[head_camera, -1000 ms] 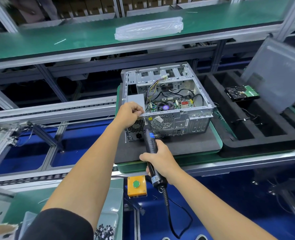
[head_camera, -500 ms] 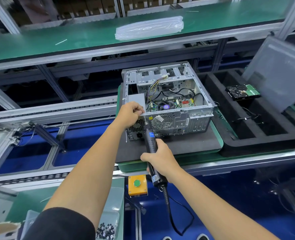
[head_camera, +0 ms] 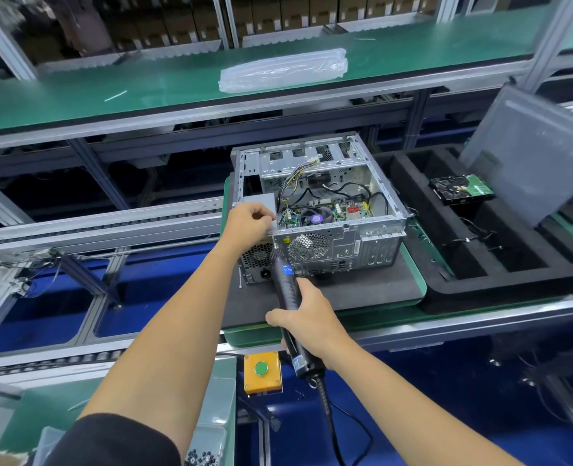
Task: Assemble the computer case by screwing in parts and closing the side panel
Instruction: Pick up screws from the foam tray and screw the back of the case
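Observation:
An open grey computer case point(head_camera: 345, 245) lies on its side on a dark mat point(head_camera: 362, 290), its rear panel facing me and its motherboard and cables exposed. My left hand point(head_camera: 250, 222) grips the top rear edge of the case over the grey power supply point(head_camera: 261, 200). A black electric screwdriver point(head_camera: 287, 284) is held in my right hand point(head_camera: 307, 322), its tip against the rear panel just below my left hand. The grey side panel point(head_camera: 534, 153) leans at the far right, apart from the case.
A black foam tray point(head_camera: 480, 280) to the right holds a hard drive point(head_camera: 460, 190). A yellow box with a green button point(head_camera: 262, 373) hangs below the bench edge. A bin of dark screws point(head_camera: 201, 457) sits near my left elbow. A plastic bag point(head_camera: 281, 74) lies on the green shelf.
Both hands and the screwdriver stay in nearly the same place against the rear panel; only the view has shifted slightly.

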